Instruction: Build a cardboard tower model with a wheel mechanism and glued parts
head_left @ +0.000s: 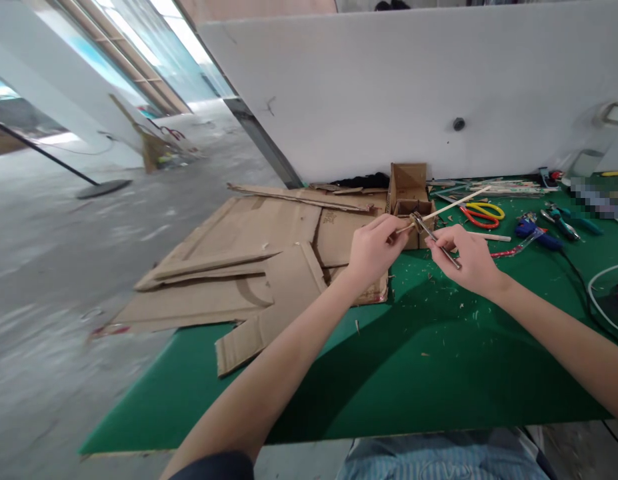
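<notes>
My left hand [377, 245] is closed in a pinch on a thin pale wooden stick [459, 203], which slants up to the right past my fingers. My right hand [463, 259] is wrapped round a slim metal tool [445, 252], probably a craft knife; its kind is hard to make out. The tool's far end meets or crosses the stick near my left fingertips, where a small brown bit shows. Both hands are above the green table, in front of a small open cardboard box [407, 179].
Flat cardboard pieces [289, 280] cover the table's left part. Scissors with red and yellow handles [483, 213], a blue glue gun [537, 233] with a cord and pliers [561, 221] lie to the right. Thin strips [509, 188] lie along the white wall [363, 93]. Shavings dot the green table [419, 387].
</notes>
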`<action>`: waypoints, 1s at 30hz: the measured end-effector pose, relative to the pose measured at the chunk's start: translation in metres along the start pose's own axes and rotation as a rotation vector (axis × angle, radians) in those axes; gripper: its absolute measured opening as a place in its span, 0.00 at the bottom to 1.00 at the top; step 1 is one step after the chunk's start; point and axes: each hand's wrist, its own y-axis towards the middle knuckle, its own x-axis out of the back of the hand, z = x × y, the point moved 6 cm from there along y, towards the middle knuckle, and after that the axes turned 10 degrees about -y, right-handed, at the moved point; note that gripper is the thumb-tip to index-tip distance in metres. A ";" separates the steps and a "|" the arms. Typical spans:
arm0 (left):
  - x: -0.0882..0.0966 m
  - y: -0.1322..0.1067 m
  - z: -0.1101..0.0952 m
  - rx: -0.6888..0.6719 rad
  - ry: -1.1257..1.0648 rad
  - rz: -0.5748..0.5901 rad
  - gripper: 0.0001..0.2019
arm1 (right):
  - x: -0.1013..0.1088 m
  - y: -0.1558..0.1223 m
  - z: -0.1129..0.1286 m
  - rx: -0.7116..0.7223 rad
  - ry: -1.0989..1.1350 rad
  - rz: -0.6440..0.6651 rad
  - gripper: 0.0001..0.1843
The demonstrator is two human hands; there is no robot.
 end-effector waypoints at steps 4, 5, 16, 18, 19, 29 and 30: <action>0.003 0.001 -0.003 -0.022 0.001 -0.037 0.07 | 0.000 0.000 -0.001 -0.026 0.039 0.009 0.09; 0.004 0.001 -0.003 -0.027 -0.001 -0.044 0.07 | 0.000 0.000 0.000 -0.029 0.048 0.012 0.09; -0.006 -0.004 -0.005 -0.100 0.073 -0.002 0.10 | 0.000 0.004 -0.007 -0.174 0.162 0.043 0.12; -0.005 -0.004 -0.005 -0.102 0.075 -0.013 0.10 | 0.000 0.003 -0.007 -0.187 0.180 0.048 0.12; -0.004 -0.003 -0.006 -0.103 0.072 -0.025 0.10 | 0.000 0.002 -0.007 -0.186 0.188 0.051 0.12; 0.000 0.001 -0.010 -0.008 -0.163 -0.031 0.05 | 0.005 0.003 0.004 -0.089 0.131 -0.003 0.12; -0.001 0.001 -0.008 0.028 -0.204 -0.030 0.05 | 0.006 0.003 0.005 -0.075 0.109 -0.013 0.11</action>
